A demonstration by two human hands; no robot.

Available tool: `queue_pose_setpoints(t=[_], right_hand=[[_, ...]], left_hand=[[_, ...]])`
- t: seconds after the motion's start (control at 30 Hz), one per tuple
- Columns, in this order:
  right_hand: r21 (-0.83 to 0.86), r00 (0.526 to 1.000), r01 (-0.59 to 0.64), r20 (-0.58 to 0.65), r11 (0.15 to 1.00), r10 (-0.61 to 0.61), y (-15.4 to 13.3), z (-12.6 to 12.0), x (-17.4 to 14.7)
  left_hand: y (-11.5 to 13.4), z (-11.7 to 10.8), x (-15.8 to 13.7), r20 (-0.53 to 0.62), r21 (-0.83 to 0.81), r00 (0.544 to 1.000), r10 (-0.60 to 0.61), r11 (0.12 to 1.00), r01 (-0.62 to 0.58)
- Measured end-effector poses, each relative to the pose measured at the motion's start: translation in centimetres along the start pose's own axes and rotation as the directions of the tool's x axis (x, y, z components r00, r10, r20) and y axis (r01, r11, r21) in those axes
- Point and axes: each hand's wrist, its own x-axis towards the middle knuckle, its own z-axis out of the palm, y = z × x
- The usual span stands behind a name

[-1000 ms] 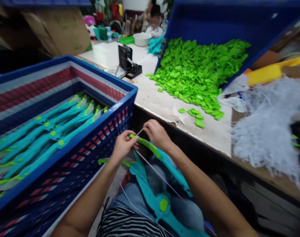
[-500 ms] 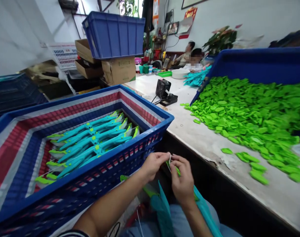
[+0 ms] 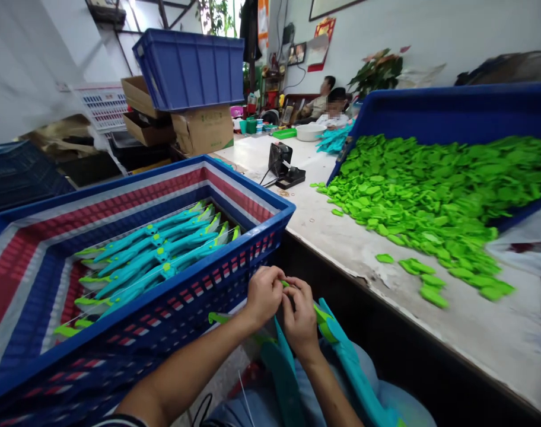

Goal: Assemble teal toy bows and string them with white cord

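Observation:
My left hand [image 3: 265, 295] and my right hand [image 3: 301, 315] meet above my lap, fingers pinched together. Between their fingertips a bit of a small green piece [image 3: 285, 284] shows; the fingers cover the rest. On my lap lies a teal foldable part with green ends, one teal arm [image 3: 348, 359] to the right of my right hand and another teal panel [image 3: 280, 369] below the hands. A thin white string [image 3: 245, 397] hangs by my left forearm. The blue basket [image 3: 199, 279] at left holds several similar teal and green parts [image 3: 159, 252] in a row.
Right of me, a worktable [image 3: 333, 246] carries a heap of loose green pieces [image 3: 413, 190] spilling from a tipped blue bin [image 3: 452, 112]. A small black fan [image 3: 280, 159] stands farther back. Another blue bin [image 3: 194, 71] sits on a cardboard box [image 3: 203, 130]. Two people [image 3: 333, 110] are at the far end.
My hands have drawn closer together, and the white string end that showed between the fingers is now hidden. The view has shifted slightly to the right.

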Motion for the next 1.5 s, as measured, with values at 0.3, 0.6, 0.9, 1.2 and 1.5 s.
queue_pose_setpoints(t=[0.3,0.6,0.9,1.2,1.5], right_hand=[[0.163,0.949,-0.234,-0.179,0.959,0.262,-0.7,-0.7,1.3],[0.365,0.900,-0.275,-0.227,0.890,0.371,-1.8,-1.0,2.9],[0.250,0.943,-0.213,-0.201,0.945,0.266,-1.2,-1.3,1.8],[0.135,0.979,-0.112,-0.155,0.985,0.133,-0.4,-1.9,1.8],[-0.109,1.000,0.018,-0.008,0.994,-0.019,-0.2,-3.4,2.4]], left_hand=[[0.2,-0.5,0.2,0.142,-0.418,0.969,-0.201,0.875,0.242],[2.4,-1.2,0.9,0.343,-0.516,0.917,-0.204,0.775,0.365],[3.4,-0.1,0.5,0.342,-0.591,0.847,-0.407,0.607,0.531],[2.9,0.3,0.8,0.241,-0.539,0.855,-0.460,0.669,0.512],[3.0,-1.6,1.5,0.353,-0.182,0.935,0.018,0.982,0.050]])
